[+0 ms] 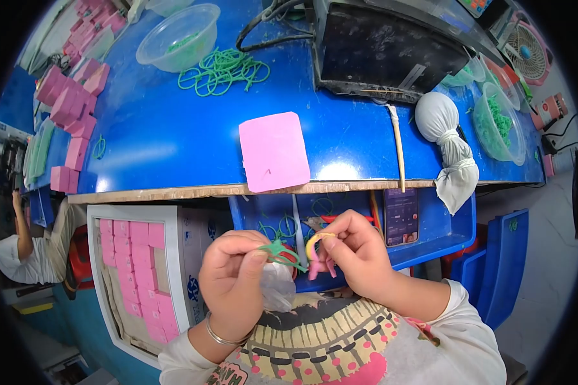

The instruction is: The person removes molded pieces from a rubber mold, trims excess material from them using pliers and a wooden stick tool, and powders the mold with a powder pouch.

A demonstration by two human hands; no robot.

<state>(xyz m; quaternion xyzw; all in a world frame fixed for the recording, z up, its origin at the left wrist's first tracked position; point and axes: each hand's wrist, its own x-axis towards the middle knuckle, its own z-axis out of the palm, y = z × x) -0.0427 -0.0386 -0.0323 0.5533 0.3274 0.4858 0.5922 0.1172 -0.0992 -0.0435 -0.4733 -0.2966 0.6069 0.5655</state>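
My left hand [237, 269] pinches a thin green openwork piece [281, 252] between thumb and forefinger, in front of my chest. Close by on the right, my right hand [359, 253] is closed on a small curved piece [313, 247], yellow at the top and pink at its lower end. The two pieces are near each other; whether they touch I cannot tell. Beneath my hands is a blue tray [446, 237] holding loose green loops [288, 224] and a tool with red handles [347, 219]. My hands partly hide what lies in it.
A pink block [275, 153] lies at the blue table's edge [192, 192]. Behind it are a green tangle [221, 72] and a clear bowl [180, 42]. A white cloth bundle [438, 115] and a stick [398, 147] lie rightward. A phone [401, 218] rests in the tray. Pink blocks fill a box [99, 269].
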